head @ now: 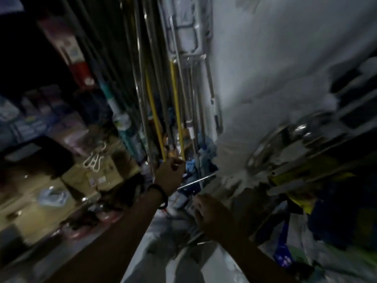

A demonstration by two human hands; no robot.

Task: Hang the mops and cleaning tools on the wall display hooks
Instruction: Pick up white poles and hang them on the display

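Observation:
Several long mop handles hang close together along a white wall point(265, 58), some metal, two of them yellow point(177, 111). Blue mop heads point(206, 152) bunch at their lower ends. My left hand point(170, 174), a dark band on its wrist, is curled round the lower part of a yellow handle. A thin metal rod point(195, 181) juts out from the wall just below that hand. My right hand point(210, 213) lies lower, its fingers curled over metal rods point(195, 234). The frame is dark and blurred.
Shelves with boxes and packaged goods point(51, 123) fill the left. Cardboard boxes point(40, 201) and white hangers point(95, 158) sit below them. Round metal lids point(271, 144) and yellow and blue packaged items point(295, 180) crowd the right side.

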